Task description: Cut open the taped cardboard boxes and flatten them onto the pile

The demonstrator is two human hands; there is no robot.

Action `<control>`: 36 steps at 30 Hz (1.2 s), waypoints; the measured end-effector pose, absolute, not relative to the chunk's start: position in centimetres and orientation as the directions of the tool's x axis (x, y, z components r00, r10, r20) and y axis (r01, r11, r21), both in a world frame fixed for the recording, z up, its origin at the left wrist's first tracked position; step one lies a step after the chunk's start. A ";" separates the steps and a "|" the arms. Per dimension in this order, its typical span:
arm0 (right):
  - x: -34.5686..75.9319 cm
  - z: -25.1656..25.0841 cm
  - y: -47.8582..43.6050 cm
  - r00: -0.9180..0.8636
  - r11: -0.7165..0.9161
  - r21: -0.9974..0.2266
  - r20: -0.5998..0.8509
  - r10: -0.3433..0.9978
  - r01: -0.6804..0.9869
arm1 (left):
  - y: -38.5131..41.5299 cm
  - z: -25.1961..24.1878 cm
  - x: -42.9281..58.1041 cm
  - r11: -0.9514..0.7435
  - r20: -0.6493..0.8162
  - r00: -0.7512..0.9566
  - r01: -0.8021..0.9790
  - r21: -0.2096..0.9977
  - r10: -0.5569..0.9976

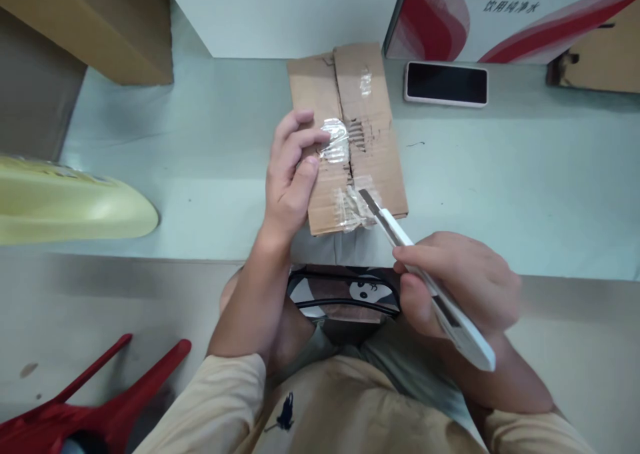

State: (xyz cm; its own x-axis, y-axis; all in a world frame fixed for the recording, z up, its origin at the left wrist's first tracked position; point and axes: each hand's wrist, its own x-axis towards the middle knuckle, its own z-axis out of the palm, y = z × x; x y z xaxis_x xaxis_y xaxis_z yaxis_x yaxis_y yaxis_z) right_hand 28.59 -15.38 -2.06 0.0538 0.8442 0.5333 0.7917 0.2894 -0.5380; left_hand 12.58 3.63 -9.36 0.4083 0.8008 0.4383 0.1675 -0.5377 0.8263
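A flat brown cardboard box (373, 117) lies on the pale table, its centre seam torn and ragged. Crumpled clear tape (336, 149) covers part of the seam, with more at the near edge. My left hand (293, 174) holds the box down at its left side, fingers bent over the top and one fingertip on the tape. In my right hand (445, 281) is a white utility knife (407, 237), gripped along its handle with the blade out. The blade tip is over the taped near edge; whether it touches the tape I cannot tell.
A phone (446, 84) lies right of the box. Behind stand a white panel (295, 14), a red-and-white carton (450, 21) and brown cartons (125, 34). A yellow bottle (75, 201) lies at left. Below the table edge are a red stool (110, 401) and a panda-printed bag (367, 291).
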 end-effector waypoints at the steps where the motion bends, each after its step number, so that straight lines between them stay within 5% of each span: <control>1: 28.5 -1.7 -15.2 0.041 0.305 -0.520 0.552 0.833 0.798 | 3.5 -9.3 12.6 -0.532 0.434 0.406 0.165 0.830 0.804; 9: 28.0 -1.1 -14.9 -0.060 0.310 -0.394 0.533 0.844 0.865 | 3.4 -9.4 13.0 -0.507 0.426 0.391 0.129 0.852 0.816; 20: 26.7 -1.0 -13.9 -0.130 0.309 -0.391 0.422 0.897 0.867 | 3.2 -9.4 13.3 -0.491 0.417 0.368 0.131 0.861 0.831; 28: 25.7 -1.1 -14.4 0.024 0.201 -0.661 0.315 0.949 0.723 | 3.4 -9.6 13.1 -0.544 0.477 0.386 0.079 0.835 0.790; 36: 25.5 -1.2 -14.1 0.075 0.148 -0.678 0.288 0.955 0.720 | 3.3 -9.2 13.1 -0.497 0.404 0.409 0.152 0.854 0.818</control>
State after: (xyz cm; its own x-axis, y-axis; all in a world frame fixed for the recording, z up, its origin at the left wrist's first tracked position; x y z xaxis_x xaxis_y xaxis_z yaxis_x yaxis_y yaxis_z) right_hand 25.54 -14.11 -1.23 0.0748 0.9547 0.2879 0.7196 0.1482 -0.6783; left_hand 13.05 3.30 -9.25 0.4090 0.8184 0.4036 0.1517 -0.4971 0.8543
